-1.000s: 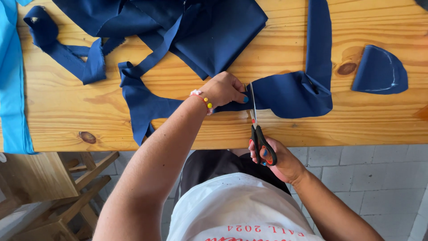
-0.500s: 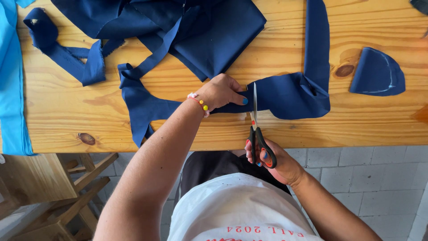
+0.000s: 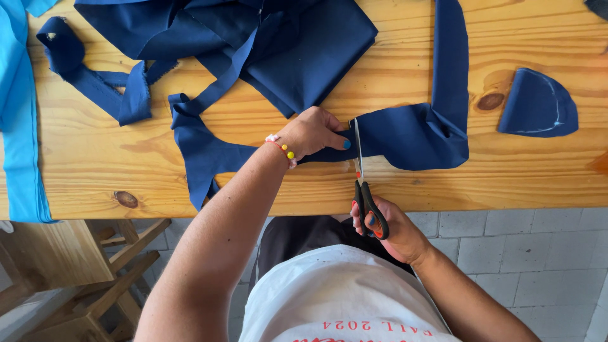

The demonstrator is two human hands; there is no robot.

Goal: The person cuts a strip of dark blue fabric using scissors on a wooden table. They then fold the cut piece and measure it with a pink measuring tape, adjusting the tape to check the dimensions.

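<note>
We're mid-cut: left hand (image 3: 315, 132) pins navy strip (image 3: 405, 136) near worktop (image 3: 95, 171) front edge; right hand (image 3: 386, 228) fingers grip scissors (image 3: 362, 177). Next: steady close along line.

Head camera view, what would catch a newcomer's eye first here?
Mid-frame, the right hand works scissors through a navy fabric strip at the front edge of the wooden table, while the left hand pins the strip flat beside the blades. Behind lies a navy fabric pile, and a cut navy piece lies far right.
</note>
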